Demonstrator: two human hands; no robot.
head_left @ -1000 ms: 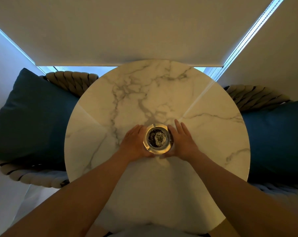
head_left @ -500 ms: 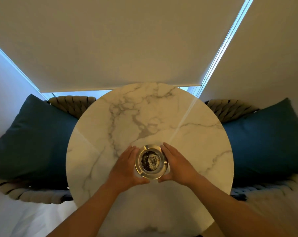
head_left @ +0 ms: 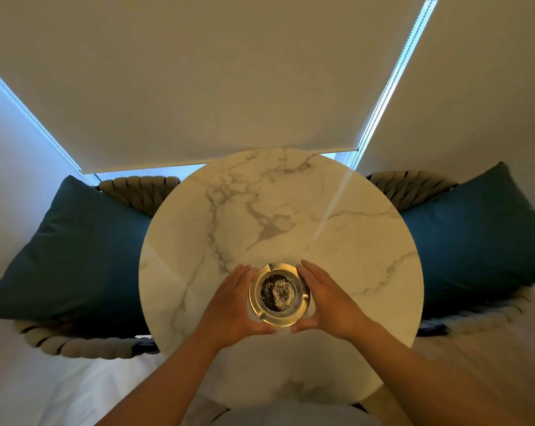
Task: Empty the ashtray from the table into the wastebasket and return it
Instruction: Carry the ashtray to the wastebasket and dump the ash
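head view: a round, gold-rimmed glass ashtray [head_left: 279, 294] holding a heap of dark and pale ash sits cupped between both hands above or on the round white marble-veined surface [head_left: 346, 241], toward its near side; whether it is lifted clear cannot be told. the left hand [head_left: 233, 305] presses its palm and curled fingers against the ashtray's left wall, and the right hand [head_left: 327, 302] presses the right wall, thumbs meeting under the near rim. the wastebasket is not in view. risks, as judged: the smooth glass wall could slip if either palm eases off; any tilt while carrying could spill loose ash over the low rim onto the surface or the dark teal cushions [head_left: 75, 250] on the woven rope chairs [head_left: 140, 189] at either side; a quick swing could scatter fine ash.
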